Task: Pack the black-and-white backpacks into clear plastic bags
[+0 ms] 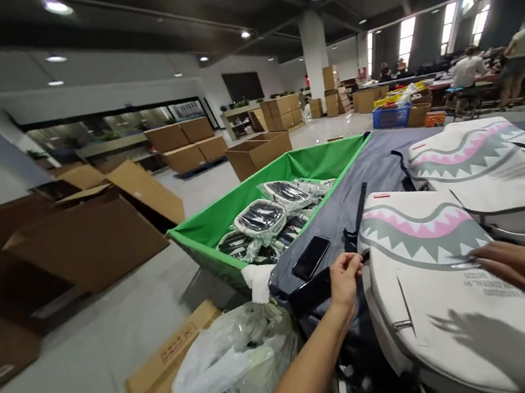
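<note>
Ideally, the shark-mouth backpack [419, 294] beneath the right hand [521, 266] should be steadied by the left hand [345, 282], pinched closed alongside. The right's grip cannot be told.

One pinching, the other stretched out.
The left hand [346, 280] pinches, thumb to curled fingers, its forearm [312, 358] slanting up from the near side; over on the right, I see the right hand [521, 264], fingers extended leftward.
</note>
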A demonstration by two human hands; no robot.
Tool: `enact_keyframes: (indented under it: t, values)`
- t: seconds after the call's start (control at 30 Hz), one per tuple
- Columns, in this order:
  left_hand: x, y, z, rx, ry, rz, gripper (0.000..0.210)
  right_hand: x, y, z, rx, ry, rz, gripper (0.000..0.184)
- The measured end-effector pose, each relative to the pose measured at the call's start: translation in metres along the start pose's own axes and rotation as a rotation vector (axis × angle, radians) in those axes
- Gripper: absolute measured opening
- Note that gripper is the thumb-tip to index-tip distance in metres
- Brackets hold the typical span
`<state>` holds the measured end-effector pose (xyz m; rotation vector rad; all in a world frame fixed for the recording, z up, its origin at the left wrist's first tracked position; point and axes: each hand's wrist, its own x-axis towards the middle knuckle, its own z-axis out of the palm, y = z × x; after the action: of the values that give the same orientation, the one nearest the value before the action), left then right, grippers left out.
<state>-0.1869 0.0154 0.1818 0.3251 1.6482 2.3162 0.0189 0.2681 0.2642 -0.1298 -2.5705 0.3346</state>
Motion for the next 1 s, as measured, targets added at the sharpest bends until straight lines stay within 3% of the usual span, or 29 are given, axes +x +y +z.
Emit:
enact_keyframes:
  t: [0.03, 0.1, 0.2, 0.3, 0.53, 0.9, 1.0]
  values:
    - [0.000, -0.001, 0.000, -0.006, -0.014, 0.007, 0.045, 0.024, -0.016, 0.011, -0.018, -0.167, -0.124, 0.051]
    - [0.001, -0.004, -0.001, -0.018, -0.032, 0.018, 0.043, 0.067, -0.045, 0.033, -0.138, -0.334, -0.285, 0.045]
    - [0.006, -0.006, -0.001, -0.028, -0.034, 0.031, 0.039, 0.112, -0.074, 0.062, -0.408, -0.373, -0.378, 0.027]
    - [0.010, -0.008, 0.001, -0.038, -0.036, 0.040, 0.035, 0.133, -0.086, 0.081, -0.567, -0.499, -0.459, 0.012]
    - [0.012, -0.005, 0.006, -0.062, -0.058, 0.064, 0.032, 0.143, -0.097, 0.082, -0.653, -0.665, -0.428, 0.009]
    - [0.016, -0.010, 0.012, -0.044, 0.016, 0.112, 0.040, 0.145, -0.109, 0.087, -0.605, -0.676, -0.302, 0.014]
    - [0.010, -0.006, 0.002, -0.010, 0.067, 0.110, 0.046, 0.139, -0.108, 0.082, -0.570, -0.671, -0.253, 0.021]
